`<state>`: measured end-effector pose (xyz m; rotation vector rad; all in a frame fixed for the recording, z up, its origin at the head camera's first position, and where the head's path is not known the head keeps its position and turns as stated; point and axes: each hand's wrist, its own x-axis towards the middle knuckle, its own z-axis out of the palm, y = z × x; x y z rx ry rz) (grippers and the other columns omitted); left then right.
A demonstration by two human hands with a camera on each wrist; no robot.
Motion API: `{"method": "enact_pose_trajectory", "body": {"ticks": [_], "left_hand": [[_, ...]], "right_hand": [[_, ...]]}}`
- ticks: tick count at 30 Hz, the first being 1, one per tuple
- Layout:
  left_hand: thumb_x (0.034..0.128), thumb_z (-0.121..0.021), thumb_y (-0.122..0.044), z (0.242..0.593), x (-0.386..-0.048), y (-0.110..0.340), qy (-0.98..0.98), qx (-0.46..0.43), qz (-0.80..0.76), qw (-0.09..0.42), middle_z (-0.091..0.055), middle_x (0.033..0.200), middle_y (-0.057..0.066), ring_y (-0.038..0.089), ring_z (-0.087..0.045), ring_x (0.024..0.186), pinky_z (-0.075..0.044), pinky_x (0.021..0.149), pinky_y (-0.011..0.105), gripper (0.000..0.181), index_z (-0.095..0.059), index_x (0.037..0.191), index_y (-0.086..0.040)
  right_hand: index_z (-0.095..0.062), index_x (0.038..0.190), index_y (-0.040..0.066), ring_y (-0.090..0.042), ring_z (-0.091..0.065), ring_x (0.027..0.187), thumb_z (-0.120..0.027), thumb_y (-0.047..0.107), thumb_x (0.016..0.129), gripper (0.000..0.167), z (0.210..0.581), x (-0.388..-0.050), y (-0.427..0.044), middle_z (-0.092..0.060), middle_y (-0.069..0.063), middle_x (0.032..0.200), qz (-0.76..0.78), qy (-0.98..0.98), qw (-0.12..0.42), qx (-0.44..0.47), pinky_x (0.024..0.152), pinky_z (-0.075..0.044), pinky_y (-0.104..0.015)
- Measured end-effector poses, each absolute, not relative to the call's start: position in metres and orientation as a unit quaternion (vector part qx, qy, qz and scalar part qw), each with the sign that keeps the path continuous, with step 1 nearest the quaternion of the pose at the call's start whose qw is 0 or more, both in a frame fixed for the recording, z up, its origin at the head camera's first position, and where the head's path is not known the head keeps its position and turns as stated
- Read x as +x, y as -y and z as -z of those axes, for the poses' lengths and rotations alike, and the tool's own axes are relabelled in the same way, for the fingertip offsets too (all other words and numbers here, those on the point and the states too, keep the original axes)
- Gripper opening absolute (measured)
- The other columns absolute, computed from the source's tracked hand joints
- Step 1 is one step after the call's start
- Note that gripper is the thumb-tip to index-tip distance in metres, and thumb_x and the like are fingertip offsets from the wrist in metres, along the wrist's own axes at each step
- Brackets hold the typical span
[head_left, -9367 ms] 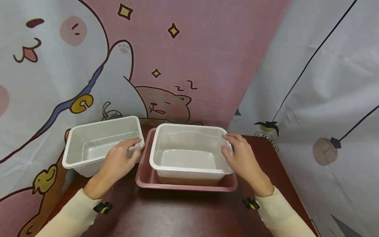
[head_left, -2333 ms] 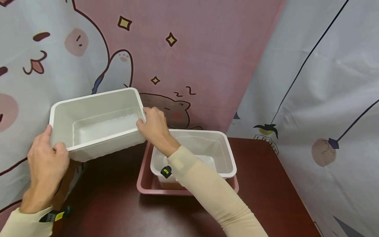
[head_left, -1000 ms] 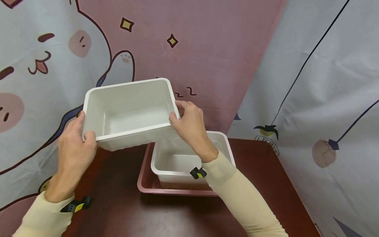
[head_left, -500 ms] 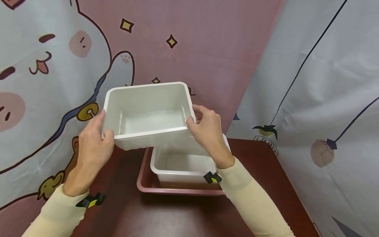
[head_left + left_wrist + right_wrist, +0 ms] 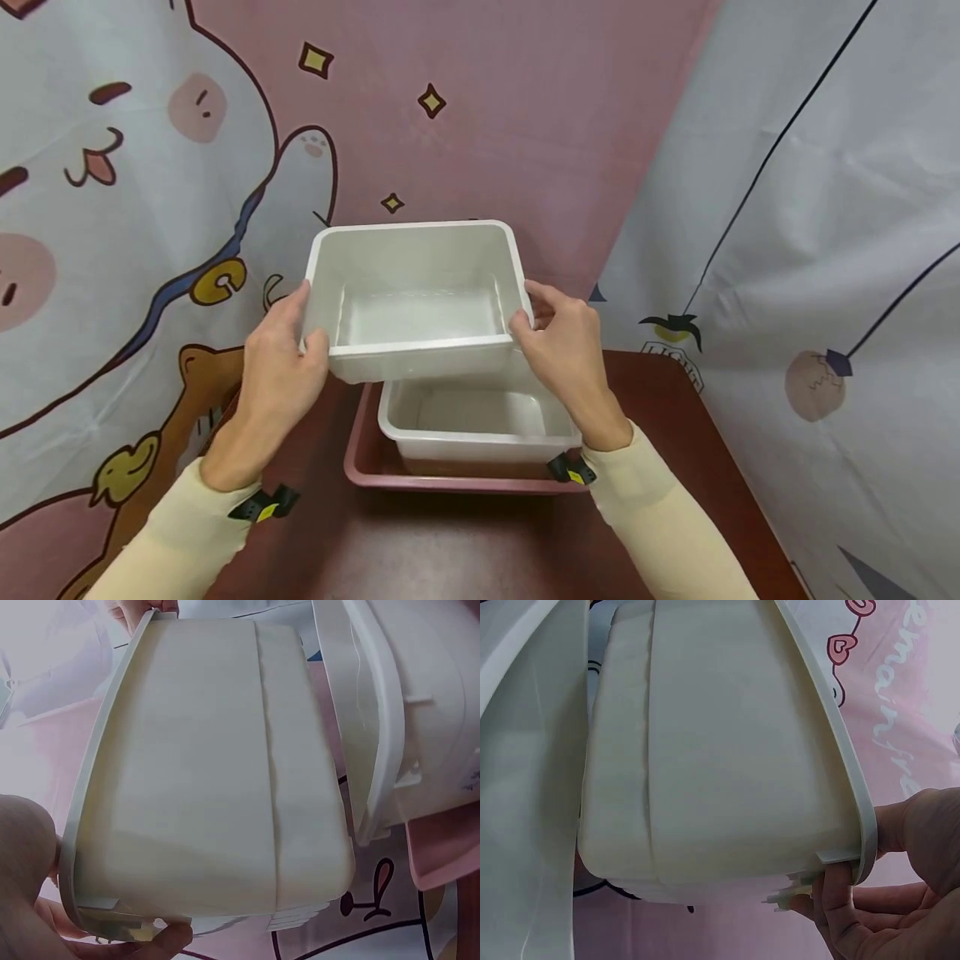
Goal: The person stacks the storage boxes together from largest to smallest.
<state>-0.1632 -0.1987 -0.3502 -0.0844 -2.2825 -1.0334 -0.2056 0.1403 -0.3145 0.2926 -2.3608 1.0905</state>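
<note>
My left hand (image 5: 281,367) and right hand (image 5: 564,346) grip the two short ends of a white plastic storage bin (image 5: 420,312), thumbs on the rim and fingers curled under it. The bin is tilted toward me, and no contents show inside it. It is held above and behind a second white bin (image 5: 480,417), hiding that bin's back part. The lower bin stands in a pink tray (image 5: 367,450). Seen from the right wrist, the fingers (image 5: 840,900) curl beneath the held bin's rim; the left wrist view shows its outer wall (image 5: 202,765).
A dark red-brown table (image 5: 420,542) carries the tray. Behind it hangs a pink and white cartoon cloth (image 5: 525,125), and a pale printed cloth (image 5: 825,233) runs along the right side.
The held bin has moved right, from the left side to above the lower bin, and sunk slightly. Earlier it stood left of the tray; both hands have since taken hold of it.
</note>
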Motion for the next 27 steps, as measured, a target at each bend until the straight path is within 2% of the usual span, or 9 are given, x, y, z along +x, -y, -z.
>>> {"method": "enact_pose_trajectory", "body": {"ticks": [11, 20, 27], "left_hand": [[0.1013, -0.056, 0.001, 0.356, -0.17, 0.18, 0.866, -0.053, 0.393, 0.305, -0.064, 0.167, 0.029, 0.053, -0.071, 0.136, -0.06, 0.109, 0.076, 0.069, -0.055, 0.171, 0.002], [0.1008, -0.056, 0.0, 0.359, -0.171, 0.172, 0.867, -0.063, 0.4, 0.292, -0.063, 0.169, 0.027, 0.051, -0.071, 0.136, -0.061, 0.108, 0.073, 0.071, -0.054, 0.171, 0.002], [0.1006, -0.056, 0.001, 0.36, -0.17, 0.167, 0.866, -0.071, 0.403, 0.287, -0.063, 0.168, 0.028, 0.051, -0.071, 0.138, -0.06, 0.11, 0.073, 0.07, -0.054, 0.171, 0.002]], "right_hand": [[-0.083, 0.141, 0.005, -0.029, -0.078, 0.083, -0.072, 0.013, 0.099, 0.044, 0.323, -0.195, -0.165, -0.086, -0.016, 0.096, -0.388, 0.876, 0.269, 0.093, 0.078, -0.056, -0.039], [-0.082, 0.144, 0.005, -0.028, -0.078, 0.085, -0.071, 0.013, 0.102, 0.044, 0.327, -0.186, -0.177, -0.086, -0.017, 0.1, -0.386, 0.881, 0.262, 0.083, 0.075, -0.053, -0.025], [-0.082, 0.144, 0.005, -0.027, -0.076, 0.082, -0.071, 0.011, 0.101, 0.044, 0.328, -0.18, -0.183, -0.086, -0.018, 0.099, -0.387, 0.881, 0.263, 0.074, 0.072, -0.051, -0.021]]}}
